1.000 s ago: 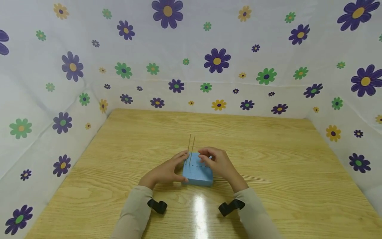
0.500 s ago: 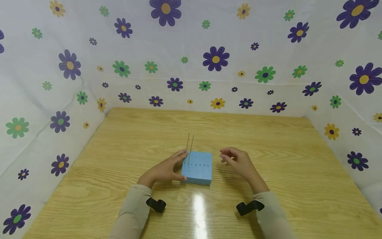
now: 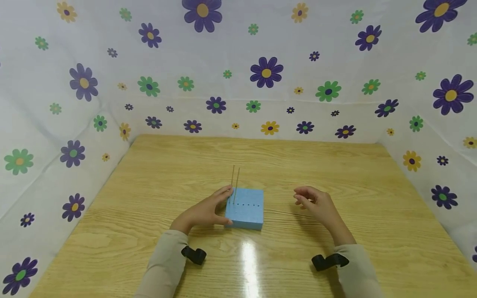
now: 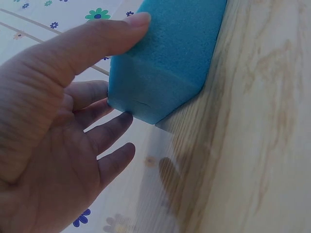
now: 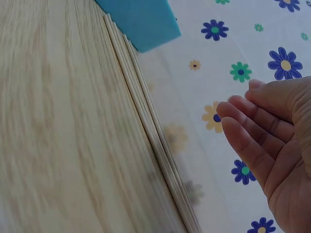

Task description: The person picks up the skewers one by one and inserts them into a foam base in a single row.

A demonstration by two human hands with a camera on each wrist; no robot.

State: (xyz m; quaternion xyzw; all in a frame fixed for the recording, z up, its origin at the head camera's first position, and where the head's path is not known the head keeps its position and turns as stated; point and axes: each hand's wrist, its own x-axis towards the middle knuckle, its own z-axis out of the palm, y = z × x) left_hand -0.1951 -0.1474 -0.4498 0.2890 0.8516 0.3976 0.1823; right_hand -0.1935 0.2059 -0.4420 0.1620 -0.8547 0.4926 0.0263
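Note:
A light-blue foam-like block (image 3: 246, 215) with a row of small holes across its top lies on the table. My left hand (image 3: 203, 213) grips its left side, thumb at the front corner and fingers at the back; in the left wrist view the thumb (image 4: 97, 42) presses the blue face. Two thin wooden sticks (image 3: 236, 186) stand upright in the leftmost holes. To the right, my right hand (image 3: 316, 205) hovers above several loose sticks (image 5: 148, 116) lying on the table beside the block. Its fingers are loosely bent and hold nothing.
The wood-grain table (image 3: 179, 165) is enclosed at the back and sides by white cloth (image 3: 350, 74) printed with flowers. Dark camera mounts are strapped to both wrists, the left mount (image 3: 194, 255) and the right mount (image 3: 329, 262).
My right hand has moved from over the block off to the right, above the loose sticks, uncovering the row of holes. My left hand has kept its grip on the block.

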